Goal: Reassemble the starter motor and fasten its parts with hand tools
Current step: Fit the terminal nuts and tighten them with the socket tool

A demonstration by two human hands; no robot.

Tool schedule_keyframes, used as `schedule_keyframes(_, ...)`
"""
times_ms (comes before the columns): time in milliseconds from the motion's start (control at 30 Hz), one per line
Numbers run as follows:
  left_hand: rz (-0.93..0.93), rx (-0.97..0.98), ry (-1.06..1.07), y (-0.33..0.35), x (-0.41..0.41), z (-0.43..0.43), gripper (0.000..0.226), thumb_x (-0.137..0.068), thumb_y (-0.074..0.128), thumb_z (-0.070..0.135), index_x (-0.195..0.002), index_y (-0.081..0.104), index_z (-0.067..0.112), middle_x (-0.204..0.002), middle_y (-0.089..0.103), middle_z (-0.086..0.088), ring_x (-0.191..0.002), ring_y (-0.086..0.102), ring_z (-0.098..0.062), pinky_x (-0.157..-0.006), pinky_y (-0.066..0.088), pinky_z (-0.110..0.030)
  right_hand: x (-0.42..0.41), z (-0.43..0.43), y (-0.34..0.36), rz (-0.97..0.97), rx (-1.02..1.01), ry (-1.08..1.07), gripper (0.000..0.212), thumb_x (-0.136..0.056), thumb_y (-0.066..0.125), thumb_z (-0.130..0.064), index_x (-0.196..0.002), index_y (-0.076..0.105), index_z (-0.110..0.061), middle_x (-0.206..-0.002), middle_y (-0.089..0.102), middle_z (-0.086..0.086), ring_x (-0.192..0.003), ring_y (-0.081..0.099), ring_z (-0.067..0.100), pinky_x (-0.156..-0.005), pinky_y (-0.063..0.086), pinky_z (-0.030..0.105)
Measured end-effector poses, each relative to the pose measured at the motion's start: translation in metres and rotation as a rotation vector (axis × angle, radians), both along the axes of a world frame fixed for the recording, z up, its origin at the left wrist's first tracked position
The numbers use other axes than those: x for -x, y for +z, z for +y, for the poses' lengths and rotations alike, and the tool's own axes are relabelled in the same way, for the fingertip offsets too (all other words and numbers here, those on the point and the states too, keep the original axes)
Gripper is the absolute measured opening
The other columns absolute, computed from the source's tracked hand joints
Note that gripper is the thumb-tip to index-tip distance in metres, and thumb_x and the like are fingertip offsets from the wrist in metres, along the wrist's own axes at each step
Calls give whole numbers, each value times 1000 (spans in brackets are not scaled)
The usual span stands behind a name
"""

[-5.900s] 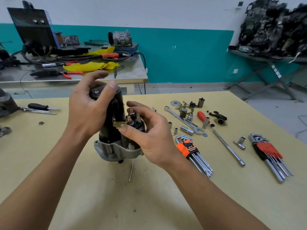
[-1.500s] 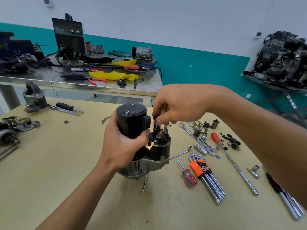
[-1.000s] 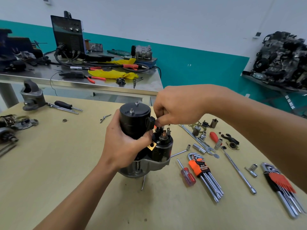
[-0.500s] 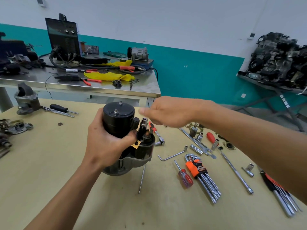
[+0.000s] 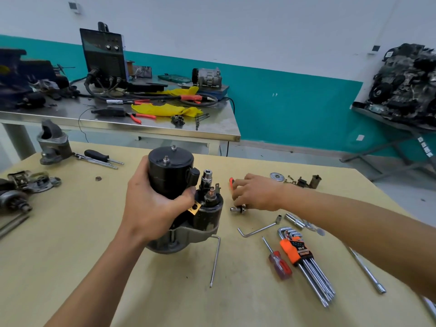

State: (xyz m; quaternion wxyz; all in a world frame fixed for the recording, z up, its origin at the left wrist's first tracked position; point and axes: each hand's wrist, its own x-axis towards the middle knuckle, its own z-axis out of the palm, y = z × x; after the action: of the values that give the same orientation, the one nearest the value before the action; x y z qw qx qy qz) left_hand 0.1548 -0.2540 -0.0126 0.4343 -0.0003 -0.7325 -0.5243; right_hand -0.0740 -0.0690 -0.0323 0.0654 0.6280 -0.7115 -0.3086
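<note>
While left hand grips starter motor, right hand just beside

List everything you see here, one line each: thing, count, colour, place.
starter: one, black with grey base, upright, centre of table
socket: one, silver, on a starter terminal
ratchet: one, red handle, under right hand
hex set: one, orange holder, front right
red screwdriver: one, clear-red handle, left of hex set
black screwdriver: one, black handle, far left
L-keys: two, silver, between starter and hex set
bar: one, silver, right
housing: one, grey, far left
welder: one, black, steel bench behind
cloth: one, yellow, same bench
engine: one, dark, rack far right
left hand: grips starter
right hand: grips ratchet
</note>
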Motion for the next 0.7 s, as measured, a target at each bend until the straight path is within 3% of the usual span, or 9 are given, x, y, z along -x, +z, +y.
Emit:
schedule_keyframes(100, -4, -4, 4, 0, 1, -1, 49, -56, 76, 37, -102, 58, 40, -91, 70, 20, -81, 68, 0, -65, 51, -11, -4, -3, 3, -88, 60, -16, 23, -105, 44, -27, -123, 57, -20, -125, 60, -1, -126, 45, 21, -104, 35, 36)
schedule_keyframes(200, -5, -1, -1, 0, 0, -2, 50, -56, 77, 37, -102, 58, 42, -91, 70, 18, -82, 68, -2, -65, 51, -11, -16, -3, 11, -457, 236, -255, 11, -106, 41, -28, -103, 51, -25, -98, 55, -1, -91, 47, 18, -79, 35, 33)
schedule_keyframes(267, -16, 8, -12, 0, 0, -1, 52, -57, 78, 36, -104, 59, 40, -91, 70, 15, -83, 69, -6, -66, 54, -16, -21, -2, 15, -690, 286, -407, 16, -107, 38, -29, -91, 41, -30, -87, 50, -2, -76, 43, 16, -70, 33, 34)
schedule_keyframes(367, -23, 4, -20, -1, 2, 0, 53, -56, 79, 36, -106, 60, 36, -91, 71, 11, -82, 69, -10, -67, 55, -20, -25, -3, 18, -818, 249, -564, 24, -108, 33, -35, -101, 47, -17, -92, 52, 2, -79, 45, 16, -77, 40, 38)
schedule_keyframes(433, -18, 2, -22, -1, 2, 1, 53, -56, 79, 35, -106, 60, 36, -92, 71, 12, -83, 69, -7, -68, 55, -18, -24, -3, 20, -897, 236, -679, 29, -107, 33, -39, -103, 51, -17, -94, 52, -1, -82, 47, 15, -79, 44, 35)
schedule_keyframes(533, -11, 5, -21, 0, 1, 1, 52, -57, 78, 35, -106, 59, 37, -93, 71, 15, -83, 68, -5, -67, 52, -14, -19, 2, 22, -1034, 270, -776, 33, -107, 33, -41, -94, 57, -23, -80, 47, -5, -68, 41, 11, -63, 39, 27)
schedule_keyframes(633, -3, 3, -14, 1, 0, 0, 50, -58, 78, 35, -104, 59, 41, -93, 71, 17, -84, 68, -4, -66, 51, -11, -15, 9, 24, -1109, 310, -842, 42, -106, 34, -41, -100, 67, -14, -70, 45, -5, -59, 36, 10, -54, 32, 26)
schedule_keyframes(700, 1, 6, -11, 1, 0, 0, 49, -59, 78, 35, -103, 58, 43, -93, 71, 19, -85, 68, -2, -66, 51, -9, -14, 12, 25, -1091, 316, -876, 45, -106, 36, -42, -88, 62, -10, -67, 41, -3, -57, 31, 11, -52, 28, 26)
